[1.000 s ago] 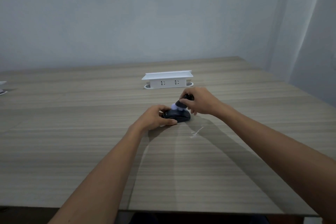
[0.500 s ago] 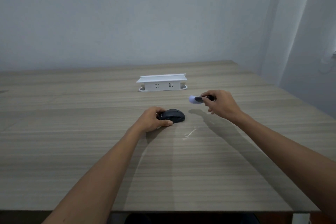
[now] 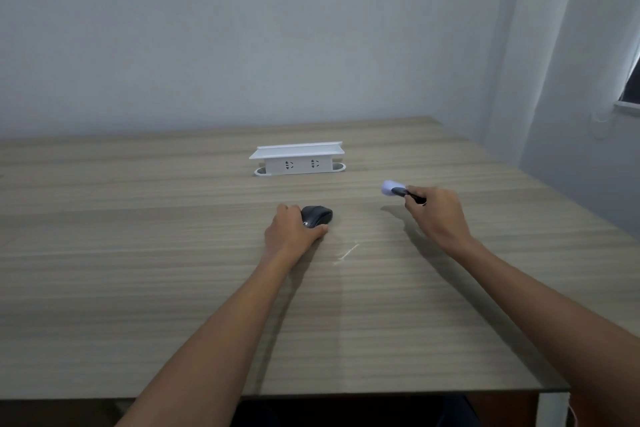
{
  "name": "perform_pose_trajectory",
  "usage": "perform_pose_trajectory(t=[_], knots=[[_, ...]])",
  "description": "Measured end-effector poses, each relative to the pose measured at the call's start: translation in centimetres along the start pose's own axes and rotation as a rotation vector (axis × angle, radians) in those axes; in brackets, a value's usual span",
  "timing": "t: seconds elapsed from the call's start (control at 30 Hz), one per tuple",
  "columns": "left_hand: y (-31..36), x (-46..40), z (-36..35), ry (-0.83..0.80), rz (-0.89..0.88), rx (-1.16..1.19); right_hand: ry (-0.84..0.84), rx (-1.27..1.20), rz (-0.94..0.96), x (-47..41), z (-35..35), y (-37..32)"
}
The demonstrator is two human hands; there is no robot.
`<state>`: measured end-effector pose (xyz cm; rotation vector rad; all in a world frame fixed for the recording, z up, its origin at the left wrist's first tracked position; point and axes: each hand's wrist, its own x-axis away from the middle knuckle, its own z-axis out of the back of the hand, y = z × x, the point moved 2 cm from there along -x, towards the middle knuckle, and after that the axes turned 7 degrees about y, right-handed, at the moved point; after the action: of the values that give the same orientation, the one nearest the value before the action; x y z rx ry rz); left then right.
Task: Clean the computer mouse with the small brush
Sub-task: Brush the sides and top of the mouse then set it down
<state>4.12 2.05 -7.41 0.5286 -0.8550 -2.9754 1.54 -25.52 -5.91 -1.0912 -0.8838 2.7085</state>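
A black computer mouse lies on the wooden table near its middle. My left hand grips the mouse from its left side, thumb along the near edge. My right hand is well to the right of the mouse and holds the small brush by its dark handle. The brush's pale bristle head points left and hovers above the table, clear of the mouse.
A white power socket box stands behind the mouse toward the far edge. A pale scratch mark shows on the table just right of my left wrist. The table's right edge runs close to a wall.
The brush was on the mouse a second ago; my right hand has lifted it off and carried it away to the right. My left hand stays on the mouse.
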Motion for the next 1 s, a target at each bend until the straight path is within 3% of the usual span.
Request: perform_pose_trajectory(t=[0.13, 0.3, 0.7, 1.0], knots=[[0.5, 0.7, -0.6, 0.078, 0.049, -0.073, 0.022, 0.121, -0.048, 0.8, -0.1, 0.3], [0.7, 0.9, -0.9, 0.126, 0.076, -0.127, 0.015, 0.308, 0.033, 1.6, -1.2, 0.7], [0.4, 1.4, -0.5, 0.155, 0.067, -0.102, -0.063, 0.467, 0.125, 2.6, -1.8, 0.8], [-1.3, 1.6, 2.0, 0.249, 0.001, 0.018, -0.086, 0.264, 0.054, 3.1, 1.1, 1.1]])
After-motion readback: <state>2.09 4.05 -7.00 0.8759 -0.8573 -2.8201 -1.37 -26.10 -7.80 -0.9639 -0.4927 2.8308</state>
